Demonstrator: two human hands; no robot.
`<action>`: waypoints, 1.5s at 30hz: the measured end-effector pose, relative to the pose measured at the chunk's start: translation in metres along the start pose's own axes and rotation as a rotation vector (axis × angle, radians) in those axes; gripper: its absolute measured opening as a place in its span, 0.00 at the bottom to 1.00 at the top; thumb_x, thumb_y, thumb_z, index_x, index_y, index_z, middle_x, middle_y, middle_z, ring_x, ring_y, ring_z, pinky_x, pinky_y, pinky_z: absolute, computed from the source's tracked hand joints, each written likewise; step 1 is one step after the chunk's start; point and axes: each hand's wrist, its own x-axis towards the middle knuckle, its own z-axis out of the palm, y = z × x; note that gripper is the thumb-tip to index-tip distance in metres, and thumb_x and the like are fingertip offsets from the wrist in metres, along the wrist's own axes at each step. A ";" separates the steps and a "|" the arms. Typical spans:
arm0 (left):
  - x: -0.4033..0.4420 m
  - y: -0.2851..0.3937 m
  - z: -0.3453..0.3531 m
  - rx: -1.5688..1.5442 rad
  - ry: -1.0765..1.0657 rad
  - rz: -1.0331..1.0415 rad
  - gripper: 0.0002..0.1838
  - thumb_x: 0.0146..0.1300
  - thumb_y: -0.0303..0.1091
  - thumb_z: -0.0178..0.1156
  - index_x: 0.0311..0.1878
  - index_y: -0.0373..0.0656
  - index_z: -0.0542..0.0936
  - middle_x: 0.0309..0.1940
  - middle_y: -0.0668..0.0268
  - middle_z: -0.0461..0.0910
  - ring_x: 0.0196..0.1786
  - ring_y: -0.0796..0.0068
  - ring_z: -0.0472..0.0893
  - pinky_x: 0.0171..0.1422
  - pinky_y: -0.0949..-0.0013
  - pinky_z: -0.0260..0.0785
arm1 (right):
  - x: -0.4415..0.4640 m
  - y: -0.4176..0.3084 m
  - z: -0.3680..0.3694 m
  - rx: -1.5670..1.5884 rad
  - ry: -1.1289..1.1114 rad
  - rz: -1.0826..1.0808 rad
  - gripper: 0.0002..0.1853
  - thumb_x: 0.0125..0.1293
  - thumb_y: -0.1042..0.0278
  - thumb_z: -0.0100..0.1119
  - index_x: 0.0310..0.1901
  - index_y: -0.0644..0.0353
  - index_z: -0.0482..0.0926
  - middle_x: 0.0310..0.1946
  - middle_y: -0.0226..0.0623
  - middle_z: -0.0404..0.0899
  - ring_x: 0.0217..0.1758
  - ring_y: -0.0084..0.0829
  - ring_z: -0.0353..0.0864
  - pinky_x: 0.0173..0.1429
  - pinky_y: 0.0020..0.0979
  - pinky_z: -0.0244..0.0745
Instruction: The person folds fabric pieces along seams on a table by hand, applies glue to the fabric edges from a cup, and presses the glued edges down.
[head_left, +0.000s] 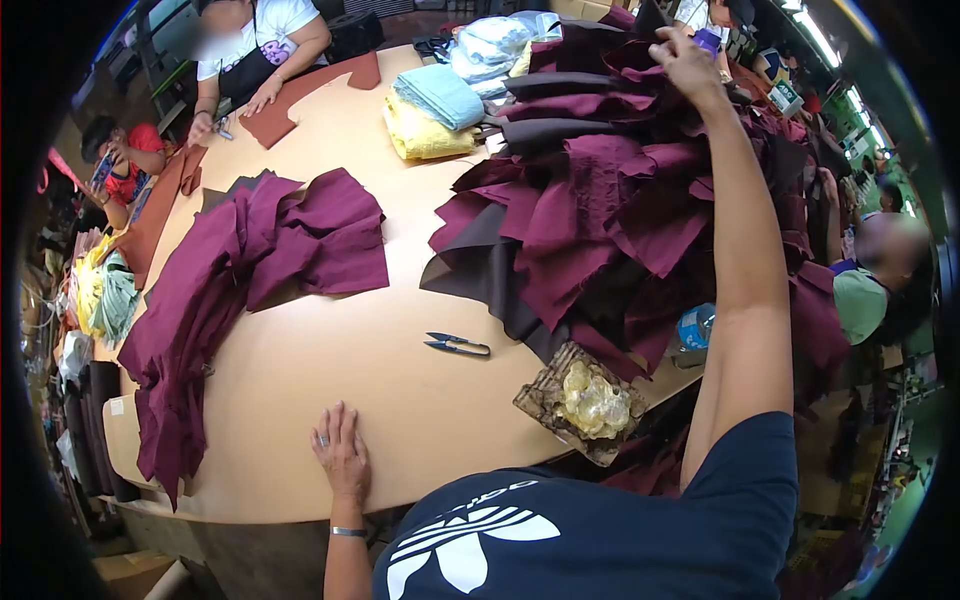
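Note:
My left hand (pixel 342 455) lies flat on the near edge of the tan table (pixel 300 400), its fingers stretched out and nothing in it. Far out at the right, my right arm reaches over a big heap of maroon and dark cloth pieces (pixel 590 210). At the top of this heap my right hand (pixel 690 65) has its fingers bent on a dark cloth piece (pixel 654 18); the fingertips are small and partly hidden. Another bundle of maroon cloth (pixel 240 250) is spread on the left. Between the two piles lie dark thread snips (pixel 457 345).
A cardboard piece (pixel 540 395) bearing a clear, yellowish lumpy thing stands by the right edge, near a plastic bottle (pixel 695 328). Folded blue cloth (pixel 440 95) rests on yellow cloth (pixel 425 135) at the back. A person (pixel 255 50) across the table handles rust-brown cloth (pixel 270 125).

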 end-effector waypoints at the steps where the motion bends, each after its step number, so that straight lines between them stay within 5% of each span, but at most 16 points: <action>1: 0.000 0.000 0.000 -0.002 0.001 -0.001 0.22 0.60 0.29 0.50 0.60 0.50 0.71 0.66 0.65 0.63 0.70 0.59 0.58 0.73 0.50 0.42 | 0.005 0.018 0.020 -0.095 0.012 -0.143 0.21 0.61 0.60 0.57 0.56 0.54 0.73 0.48 0.40 0.79 0.54 0.38 0.77 0.57 0.35 0.71; 6: 0.001 -0.002 0.000 0.004 0.009 0.007 0.22 0.60 0.28 0.51 0.60 0.50 0.71 0.66 0.65 0.63 0.70 0.59 0.58 0.73 0.50 0.42 | -0.021 -0.057 0.039 -0.453 -0.210 -0.168 0.25 0.60 0.73 0.48 0.59 0.42 0.69 0.69 0.40 0.55 0.56 0.47 0.75 0.55 0.44 0.75; 11: 0.001 -0.001 0.000 -0.019 0.012 -0.003 0.23 0.59 0.28 0.51 0.60 0.50 0.71 0.66 0.65 0.63 0.69 0.59 0.59 0.73 0.50 0.42 | -0.015 -0.032 0.064 -0.572 -0.205 -0.081 0.12 0.61 0.70 0.44 0.41 0.51 0.79 0.48 0.44 0.78 0.48 0.46 0.80 0.50 0.45 0.76; 12: 0.000 -0.001 0.001 -0.017 0.010 0.000 0.23 0.59 0.28 0.51 0.60 0.50 0.71 0.66 0.65 0.63 0.69 0.59 0.59 0.72 0.50 0.42 | -0.016 -0.028 0.059 -0.454 0.027 -0.136 0.11 0.60 0.70 0.45 0.38 0.50 0.79 0.36 0.44 0.81 0.44 0.48 0.81 0.47 0.45 0.76; 14: 0.001 -0.003 0.001 -0.011 0.013 0.013 0.23 0.59 0.28 0.51 0.60 0.50 0.70 0.66 0.65 0.64 0.69 0.59 0.59 0.72 0.50 0.43 | -0.013 -0.048 0.026 -0.320 0.207 -0.026 0.11 0.59 0.69 0.46 0.37 0.48 0.79 0.35 0.45 0.81 0.41 0.50 0.81 0.43 0.44 0.76; 19: 0.003 -0.004 0.000 -0.017 0.015 0.025 0.24 0.60 0.29 0.50 0.61 0.51 0.70 0.66 0.66 0.63 0.70 0.59 0.58 0.72 0.50 0.43 | -0.033 -0.092 -0.007 -0.107 0.701 -0.374 0.14 0.53 0.72 0.53 0.42 0.47 0.78 0.38 0.37 0.82 0.41 0.42 0.81 0.45 0.38 0.75; 22: -0.002 -0.005 0.003 -0.006 0.003 0.029 0.24 0.61 0.29 0.50 0.62 0.51 0.69 0.67 0.66 0.63 0.70 0.59 0.57 0.72 0.50 0.42 | -0.036 -0.092 0.003 -0.170 0.516 -0.180 0.13 0.53 0.69 0.55 0.42 0.49 0.78 0.32 0.38 0.81 0.38 0.41 0.81 0.43 0.39 0.75; 24: -0.001 -0.009 0.005 0.006 0.013 0.033 0.24 0.61 0.30 0.50 0.62 0.51 0.69 0.67 0.66 0.62 0.70 0.59 0.57 0.72 0.49 0.42 | -0.029 -0.097 -0.017 0.043 0.588 -0.290 0.12 0.51 0.83 0.50 0.36 0.61 0.79 0.29 0.50 0.79 0.34 0.46 0.79 0.39 0.40 0.73; 28: 0.000 -0.008 0.004 -0.011 0.020 0.052 0.23 0.62 0.31 0.49 0.62 0.52 0.69 0.67 0.67 0.62 0.70 0.59 0.58 0.72 0.49 0.42 | -0.019 -0.109 -0.060 0.130 0.870 -0.268 0.07 0.61 0.76 0.49 0.33 0.63 0.78 0.26 0.48 0.79 0.29 0.44 0.82 0.34 0.37 0.74; 33: -0.001 -0.023 0.015 -0.080 0.039 0.084 0.29 0.59 0.33 0.56 0.65 0.50 0.65 0.68 0.62 0.59 0.70 0.58 0.57 0.72 0.48 0.41 | -0.072 -0.247 -0.085 0.774 0.694 -0.350 0.08 0.66 0.74 0.48 0.39 0.63 0.79 0.31 0.42 0.80 0.27 0.34 0.81 0.36 0.33 0.74; 34: 0.001 -0.022 0.010 -0.207 0.049 0.068 0.31 0.57 0.34 0.58 0.66 0.50 0.63 0.69 0.61 0.59 0.70 0.58 0.57 0.72 0.49 0.42 | -0.066 -0.260 -0.077 0.593 0.868 -0.747 0.09 0.61 0.79 0.49 0.40 0.64 0.79 0.33 0.43 0.80 0.30 0.36 0.80 0.37 0.35 0.75; 35: 0.004 -0.021 0.004 -0.333 0.058 0.049 0.34 0.56 0.34 0.60 0.67 0.49 0.62 0.69 0.60 0.58 0.71 0.58 0.57 0.72 0.49 0.42 | -0.085 -0.288 -0.064 0.575 0.591 -0.492 0.11 0.56 0.82 0.49 0.38 0.65 0.79 0.32 0.43 0.79 0.34 0.37 0.80 0.37 0.36 0.75; 36: 0.012 -0.013 -0.010 -0.513 0.157 0.082 0.36 0.55 0.34 0.61 0.68 0.48 0.60 0.70 0.60 0.56 0.71 0.58 0.56 0.73 0.49 0.42 | -0.089 -0.307 -0.022 0.718 0.430 -0.651 0.16 0.55 0.81 0.49 0.47 0.62 0.77 0.33 0.43 0.79 0.33 0.37 0.79 0.36 0.35 0.75; 38: 0.028 0.016 -0.055 -0.865 0.336 0.126 0.41 0.53 0.34 0.64 0.70 0.45 0.57 0.71 0.58 0.53 0.72 0.59 0.54 0.73 0.49 0.42 | -0.162 -0.377 -0.039 0.519 0.526 -0.848 0.06 0.49 0.61 0.56 0.27 0.51 0.78 0.20 0.30 0.73 0.17 0.29 0.75 0.19 0.33 0.68; 40: 0.048 0.038 -0.095 -1.061 0.651 0.190 0.33 0.53 0.34 0.62 0.63 0.40 0.64 0.63 0.56 0.65 0.65 0.58 0.65 0.68 0.51 0.55 | -0.225 -0.431 -0.003 0.564 0.531 -0.937 0.06 0.47 0.60 0.57 0.24 0.50 0.74 0.20 0.30 0.70 0.18 0.26 0.75 0.17 0.33 0.64; 45: -0.002 -0.072 -0.065 -1.491 0.488 0.104 0.26 0.58 0.32 0.58 0.60 0.41 0.67 0.57 0.59 0.70 0.60 0.62 0.70 0.63 0.55 0.64 | -0.377 -0.488 0.010 0.979 0.023 -0.955 0.11 0.57 0.61 0.50 0.40 0.52 0.75 0.32 0.32 0.72 0.34 0.30 0.77 0.41 0.35 0.69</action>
